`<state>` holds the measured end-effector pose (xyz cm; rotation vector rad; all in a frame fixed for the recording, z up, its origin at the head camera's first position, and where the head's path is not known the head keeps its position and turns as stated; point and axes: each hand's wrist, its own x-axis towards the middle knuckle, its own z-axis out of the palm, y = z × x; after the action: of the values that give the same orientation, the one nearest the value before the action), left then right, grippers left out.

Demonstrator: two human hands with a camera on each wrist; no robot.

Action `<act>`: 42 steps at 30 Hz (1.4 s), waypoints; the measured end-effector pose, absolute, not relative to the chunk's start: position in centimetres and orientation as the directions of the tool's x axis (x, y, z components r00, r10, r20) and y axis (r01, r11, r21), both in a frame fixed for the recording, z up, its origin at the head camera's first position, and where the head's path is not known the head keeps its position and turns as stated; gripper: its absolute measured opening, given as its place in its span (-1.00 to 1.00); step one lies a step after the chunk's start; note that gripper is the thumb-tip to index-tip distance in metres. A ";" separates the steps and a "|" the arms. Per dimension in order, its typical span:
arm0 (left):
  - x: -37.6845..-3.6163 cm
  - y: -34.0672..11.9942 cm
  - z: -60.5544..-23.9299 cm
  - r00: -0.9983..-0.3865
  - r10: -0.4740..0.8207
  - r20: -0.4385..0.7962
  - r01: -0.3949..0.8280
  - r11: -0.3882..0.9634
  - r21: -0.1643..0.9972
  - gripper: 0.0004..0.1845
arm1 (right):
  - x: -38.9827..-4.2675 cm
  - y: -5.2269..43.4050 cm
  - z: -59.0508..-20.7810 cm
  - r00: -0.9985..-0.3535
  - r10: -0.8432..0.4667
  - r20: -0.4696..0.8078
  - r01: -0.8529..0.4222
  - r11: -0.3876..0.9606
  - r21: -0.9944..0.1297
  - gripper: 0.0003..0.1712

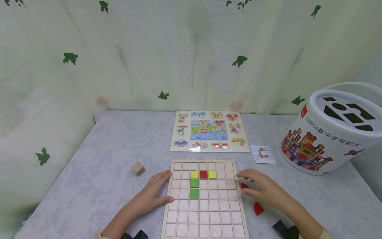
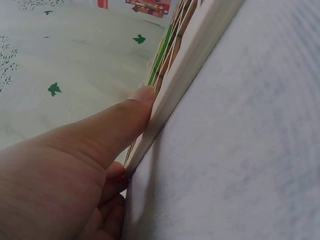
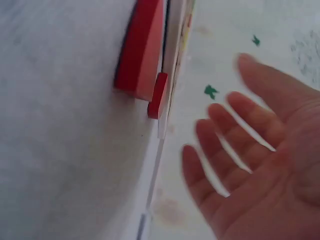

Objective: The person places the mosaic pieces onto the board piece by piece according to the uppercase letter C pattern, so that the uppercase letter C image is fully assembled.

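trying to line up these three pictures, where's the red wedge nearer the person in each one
Head: the nearer red wedge lies lower right of centre, right of the grid board.
Left wrist: not in it.
Right wrist: at the top, just left of centre, looking larger than the farther red wedge.
Shared landmark: the leaf-print backdrop, in all three.

A mottled grey tabletop (image 1: 98,159) is backed by pale hanging cloth (image 1: 149,59) – creased, faintly stained, and dotted with green leaf shapes (image 1: 70,58).
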<state>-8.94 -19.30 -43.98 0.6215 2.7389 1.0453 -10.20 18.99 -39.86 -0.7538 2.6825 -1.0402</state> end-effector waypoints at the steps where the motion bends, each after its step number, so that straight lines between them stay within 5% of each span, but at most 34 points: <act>1: -9.0 -19.3 -44.0 -0.905 0.426 0.007 0.322 0.673 0.666 -0.05 | -10.2 19.4 -40.1 -0.859 -0.511 0.008 -0.383 0.633 -0.673 -0.57; 13: -9.0 -19.3 -43.9 -0.902 0.432 -0.006 0.314 0.664 0.678 -0.04 | -10.7 20.8 -42.1 -0.834 -0.546 -0.082 -0.341 0.625 -0.703 -0.68; 34: -9.0 -19.4 -44.1 -0.903 0.430 -0.005 0.315 0.670 0.672 -0.03 | -10.7 21.8 -41.1 -0.843 -0.520 -0.134 -0.362 0.735 -0.573 -0.72; 42: -9.0 -19.3 -44.0 -0.906 0.424 -0.001 0.314 0.673 0.669 -0.04 | -10.7 21.6 -41.2 -0.804 -0.580 -0.133 -0.377 0.669 -0.641 -0.72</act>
<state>-9.02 -19.33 -44.04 0.6061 2.7286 1.0473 -10.74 21.64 -41.24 -0.7581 2.5601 -0.8769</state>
